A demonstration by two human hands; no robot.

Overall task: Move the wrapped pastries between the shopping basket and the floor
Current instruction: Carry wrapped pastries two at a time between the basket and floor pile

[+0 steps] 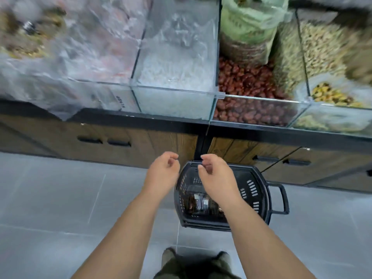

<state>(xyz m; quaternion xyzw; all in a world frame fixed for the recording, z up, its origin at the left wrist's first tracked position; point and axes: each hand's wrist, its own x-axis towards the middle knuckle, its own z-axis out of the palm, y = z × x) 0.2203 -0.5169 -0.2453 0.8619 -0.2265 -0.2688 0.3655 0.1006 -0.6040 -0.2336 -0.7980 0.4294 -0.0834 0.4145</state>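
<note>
One head-worn view looks steeply down and forward. Grey floor (50,198) lies near at six o'clock. Glass bins (177,63) sit farther at twelve.

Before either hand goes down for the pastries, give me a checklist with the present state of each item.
1. Left hand empty: ok, fingers loosely curled, nothing in them.
2. Right hand empty: ok.
3. Shopping basket standing on the floor: ok.
4. Wrapped pastries in the basket: ok, at the bottom; how many, cannot tell.
5. Basket handle out of the way: ok, folded to the side.
6. Hands over the basket: right ok, left not ok, beside its rim.
</note>
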